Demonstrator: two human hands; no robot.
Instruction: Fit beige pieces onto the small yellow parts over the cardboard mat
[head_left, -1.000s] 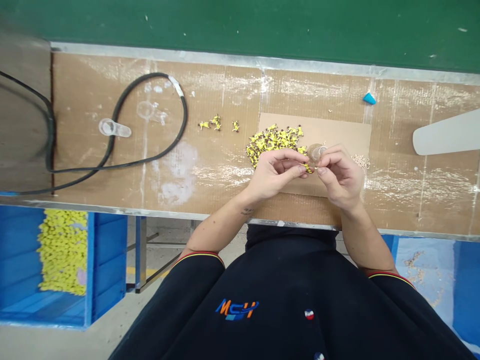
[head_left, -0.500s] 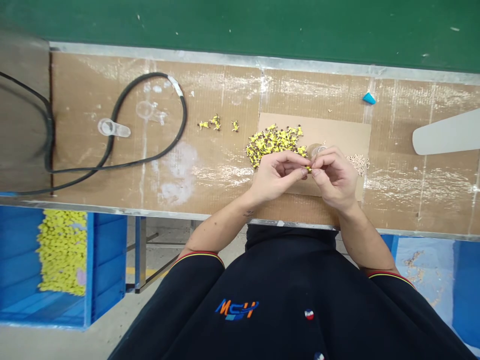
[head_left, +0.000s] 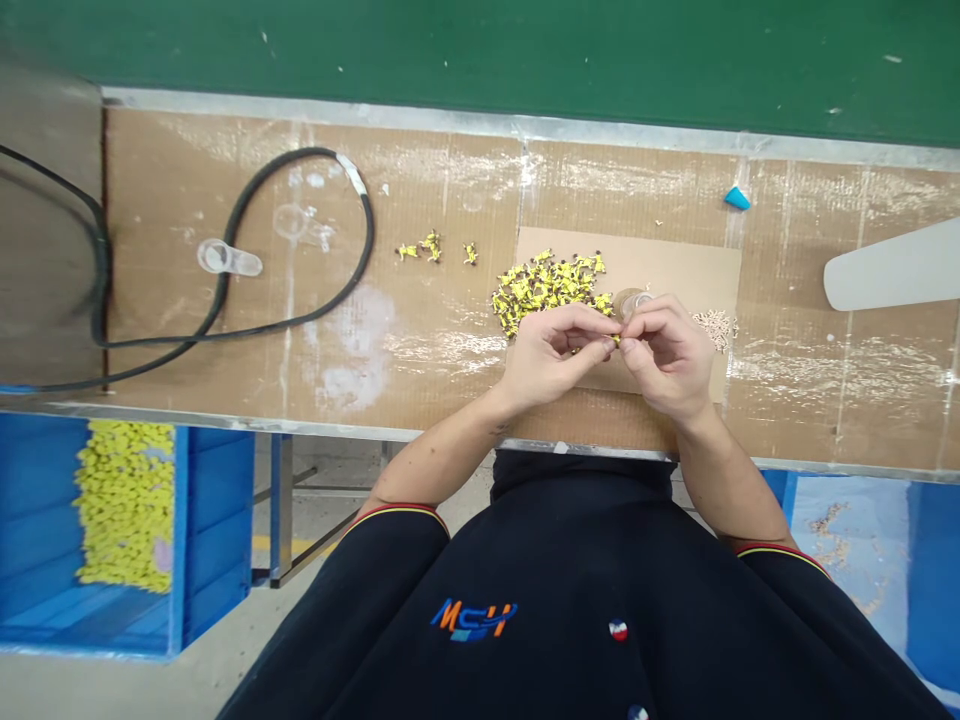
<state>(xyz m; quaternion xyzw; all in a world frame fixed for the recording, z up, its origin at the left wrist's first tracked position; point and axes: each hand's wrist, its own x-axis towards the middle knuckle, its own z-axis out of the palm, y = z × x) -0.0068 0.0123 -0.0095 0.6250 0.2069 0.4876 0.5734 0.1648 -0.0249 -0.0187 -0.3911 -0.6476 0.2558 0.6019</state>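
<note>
Our hands meet over the cardboard-covered worktop (head_left: pixel 420 340): left hand (head_left: pixel 551 350) and right hand (head_left: pixel 667 350) pinch one tiny yellow piece (head_left: pixel 616 340) between their fingertips, just at 5 o'clock of the yellow pile (head_left: pixel 544 285). Behind the fingers sits a small clear cup (head_left: pixel 630 300). We see glossy tape streaks on the brown board, a green belt (head_left: pixel 480 45) at 12 o'clock, and a looped black rubber cable (head_left: pixel 300 240) at 9 o'clock. Since a second ago our fingertips have drawn closer together and lower. A blue bin (head_left: pixel 210 520) of yellow pieces stands at 8 o'clock.
</note>
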